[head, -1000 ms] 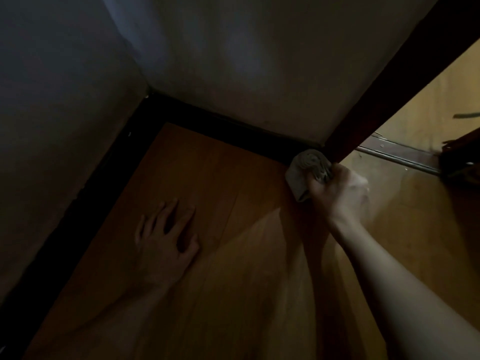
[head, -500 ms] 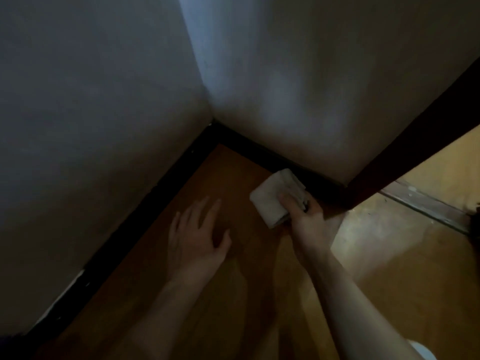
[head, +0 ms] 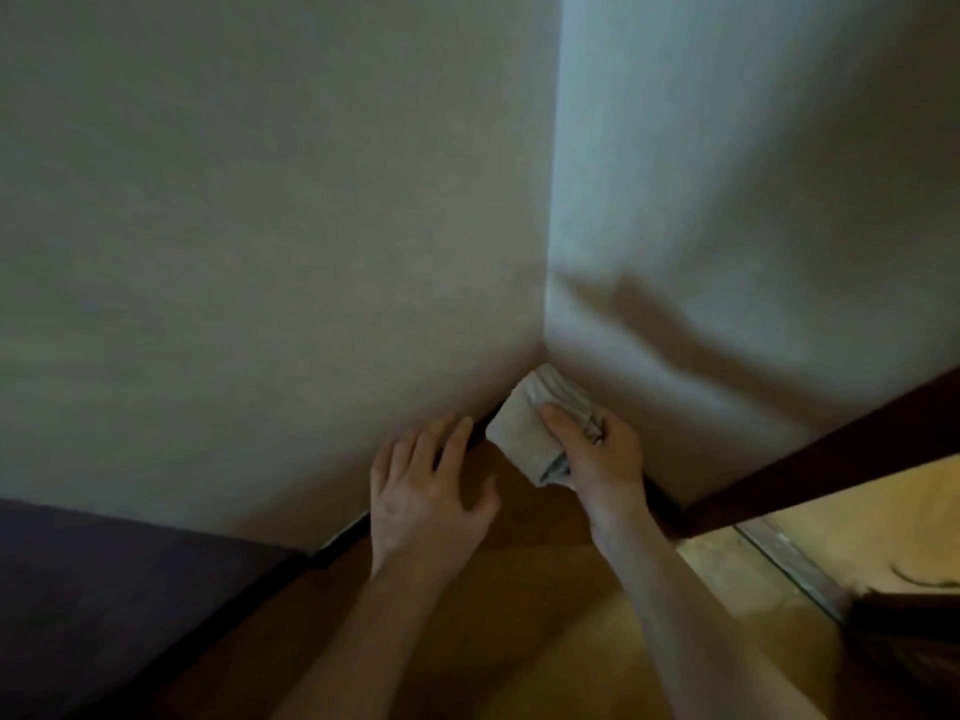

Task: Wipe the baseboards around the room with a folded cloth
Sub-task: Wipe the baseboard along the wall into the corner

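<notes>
The left wall [head: 260, 252] and the right wall [head: 753, 200] meet in a far corner and fill most of the view. Below them lies the wooden floor [head: 519, 631]. A dark, flat-topped object [head: 104, 605] occupies the near left; what it is cannot be told. A dark door frame [head: 831, 459] rises at the right, with a threshold strip [head: 789, 569] at its foot.

The left baseboard [head: 337, 540], a dark strip, runs from the corner toward the near left and passes out of sight behind the dark object. The right baseboard [head: 661, 504] is a short run between the corner and the door frame.

The left hand [head: 426, 491] rests flat on the floor, fingers straight and spread, with the fingertips just beside the left baseboard. It holds nothing and appears to act as a support.

The right hand [head: 597, 459] grips the folded cloth [head: 524, 428], fingers curled round it. The cloth is pushed into the corner where the two baseboards meet, and it hides that junction.

Progress assessment: the wipe is at the corner stage. The dim light shows no difference between wiped and unwiped strip, so completed lengths cannot be confirmed. The long left run and the rest of the room, which is out of view, probably remain.
</notes>
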{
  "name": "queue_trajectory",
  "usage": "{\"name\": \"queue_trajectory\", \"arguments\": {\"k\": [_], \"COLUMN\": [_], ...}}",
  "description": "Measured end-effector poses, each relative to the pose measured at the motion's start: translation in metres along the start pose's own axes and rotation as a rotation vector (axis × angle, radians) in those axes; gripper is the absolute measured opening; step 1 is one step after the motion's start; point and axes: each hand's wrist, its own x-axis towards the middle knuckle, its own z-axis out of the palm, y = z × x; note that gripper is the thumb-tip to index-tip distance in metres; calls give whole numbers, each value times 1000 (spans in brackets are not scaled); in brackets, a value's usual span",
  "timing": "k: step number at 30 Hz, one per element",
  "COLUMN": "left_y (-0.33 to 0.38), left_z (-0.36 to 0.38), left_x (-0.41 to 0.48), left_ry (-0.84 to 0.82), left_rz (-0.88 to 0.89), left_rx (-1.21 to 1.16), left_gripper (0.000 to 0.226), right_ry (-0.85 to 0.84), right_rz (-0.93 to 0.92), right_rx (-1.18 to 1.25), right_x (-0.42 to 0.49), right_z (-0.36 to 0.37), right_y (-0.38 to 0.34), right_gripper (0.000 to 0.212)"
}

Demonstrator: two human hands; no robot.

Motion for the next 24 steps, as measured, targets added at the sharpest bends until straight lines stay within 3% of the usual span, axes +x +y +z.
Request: {"name": "queue_trajectory", "arguments": {"k": [5, 13, 18, 24], "left_y": [15, 44, 50, 25], "left_z": [-157, -379, -459, -502], "left_x": [-4, -34, -45, -58], "left_ry": [146, 162, 195, 230], "left_rz": [6, 35, 60, 70], "left_rx": [-49, -35, -44, -63], "left_gripper": [59, 62, 63, 63], "right_ry": [-15, -78, -36, -58], "right_rz": [31, 26, 20, -23], "right_rx": [-9, -49, 7, -4], "right_x": [-93, -228, -278, -316], "right_z": [30, 62, 75, 103], "right_y": [-134, -322, -384, -411], "right_gripper": [8, 13, 13, 10]}}
